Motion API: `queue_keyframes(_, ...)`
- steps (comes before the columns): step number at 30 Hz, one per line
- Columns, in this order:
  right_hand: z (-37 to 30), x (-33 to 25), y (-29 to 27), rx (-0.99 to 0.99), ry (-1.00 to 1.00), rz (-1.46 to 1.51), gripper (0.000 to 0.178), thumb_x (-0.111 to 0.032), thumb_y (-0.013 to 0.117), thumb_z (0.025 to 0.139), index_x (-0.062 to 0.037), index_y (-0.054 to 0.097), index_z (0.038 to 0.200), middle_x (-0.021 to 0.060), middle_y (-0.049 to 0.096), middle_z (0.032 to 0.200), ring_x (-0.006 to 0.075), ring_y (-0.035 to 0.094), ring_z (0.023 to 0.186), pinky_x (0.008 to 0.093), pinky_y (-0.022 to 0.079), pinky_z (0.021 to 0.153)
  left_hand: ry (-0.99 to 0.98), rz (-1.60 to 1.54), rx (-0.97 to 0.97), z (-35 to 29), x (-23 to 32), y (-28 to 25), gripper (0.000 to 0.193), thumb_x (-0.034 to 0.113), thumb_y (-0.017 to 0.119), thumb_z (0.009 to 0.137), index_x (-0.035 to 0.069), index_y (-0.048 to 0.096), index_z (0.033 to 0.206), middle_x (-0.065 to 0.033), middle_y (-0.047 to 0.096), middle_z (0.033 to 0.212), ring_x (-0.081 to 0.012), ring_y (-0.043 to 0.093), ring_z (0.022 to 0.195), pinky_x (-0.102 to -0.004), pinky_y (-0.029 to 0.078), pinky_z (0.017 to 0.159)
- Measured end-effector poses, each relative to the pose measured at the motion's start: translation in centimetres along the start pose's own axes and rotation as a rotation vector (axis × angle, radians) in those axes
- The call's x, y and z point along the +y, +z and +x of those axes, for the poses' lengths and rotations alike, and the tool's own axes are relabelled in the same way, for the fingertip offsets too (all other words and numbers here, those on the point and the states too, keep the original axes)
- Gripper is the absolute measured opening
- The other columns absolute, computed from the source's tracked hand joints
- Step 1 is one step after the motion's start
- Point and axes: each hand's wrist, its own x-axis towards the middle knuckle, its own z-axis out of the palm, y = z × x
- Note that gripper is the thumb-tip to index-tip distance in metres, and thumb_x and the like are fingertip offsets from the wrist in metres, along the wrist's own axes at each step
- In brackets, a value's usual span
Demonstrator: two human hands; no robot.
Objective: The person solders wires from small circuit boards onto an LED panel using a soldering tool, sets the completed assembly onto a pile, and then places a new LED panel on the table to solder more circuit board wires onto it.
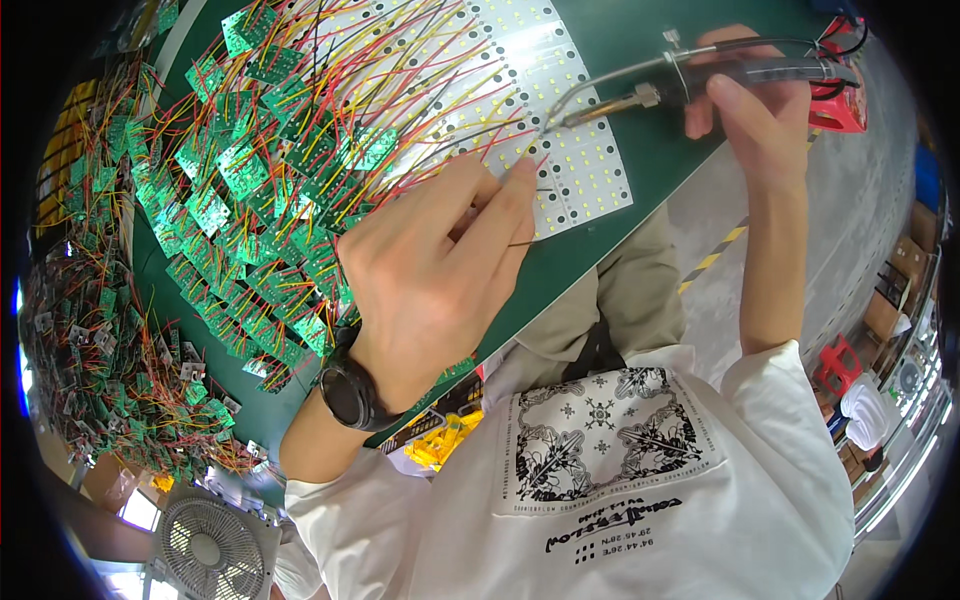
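Note:
My right hand [760,120] is closed around the black handle of a soldering iron [640,97], which has a bent metal solder-feed tube [600,80] running beside it. The iron's tip points down at a white LED board sheet [610,190] dotted with small yellow LEDs. Close to that tip, my left hand [430,245] rests over the sheet, thumb and finger pinched on a thin wire whose end barely shows. Red, yellow and black wires [440,95] run across the sheet to several green circuit boards [240,170] on the left.
The green table [560,265] ends in a slanting edge nearest me. More wired boards [140,390] are heaped at the lower left, above a fan [212,545]. A red stand [848,108] is by the iron's cable. Yellow pieces [440,440] lie below the table edge.

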Motion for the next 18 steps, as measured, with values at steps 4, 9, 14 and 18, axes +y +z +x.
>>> queue_keyframes(4, -0.09, -0.15, -0.28, -0.067, -0.026, 0.023, 0.028, -0.011, 0.062, 0.082, 0.0088, 0.055, 0.101, 0.0132, 0.060, 0.075, 0.0189, 0.058, 0.053, 0.0281, 0.045, 0.047, 0.010, 0.004, -0.004, 0.07, -0.13, 0.00, 0.018, -0.004, 0.075, 0.068, 0.003, 0.070, 0.085, -0.0038, 0.054, 0.064, -0.0132, 0.048, 0.047, -0.0250, 0.036, 0.041)
queue_keyframes(9, -0.01, -0.09, -0.09, -0.076, -0.050, 0.022, 0.029, -0.012, 0.062, 0.082, 0.0084, 0.055, 0.102, 0.0138, 0.060, 0.076, 0.0190, 0.058, 0.054, 0.0285, 0.046, 0.048, 0.012, -0.020, 0.063, -0.27, -0.38, 0.43, 0.017, -0.006, 0.074, 0.068, 0.002, 0.069, 0.082, -0.0046, 0.055, 0.064, -0.0142, 0.048, 0.046, -0.0256, 0.036, 0.041)
queue_keyframes(14, -0.04, 0.02, -0.47, -0.130, -0.045, 0.024, 0.030, -0.012, 0.062, 0.082, 0.0086, 0.054, 0.103, 0.0146, 0.060, 0.079, 0.0189, 0.059, 0.055, 0.0280, 0.046, 0.048, 0.017, -0.018, 0.048, -0.24, -0.47, 0.31, 0.016, -0.006, 0.074, 0.068, 0.001, 0.069, 0.082, -0.0049, 0.055, 0.064, -0.0146, 0.048, 0.046, -0.0258, 0.036, 0.041)
queue_keyframes(18, -0.09, 0.12, -0.47, -0.144, -0.053, 0.016, 0.030, -0.012, 0.062, 0.082, 0.0086, 0.055, 0.102, 0.0152, 0.061, 0.082, 0.0193, 0.059, 0.055, 0.0279, 0.046, 0.048, 0.008, 0.005, 0.046, -0.52, -0.58, 0.34, 0.016, -0.005, 0.074, 0.068, 0.001, 0.069, 0.081, -0.0051, 0.055, 0.064, -0.0148, 0.048, 0.046, -0.0262, 0.036, 0.040)
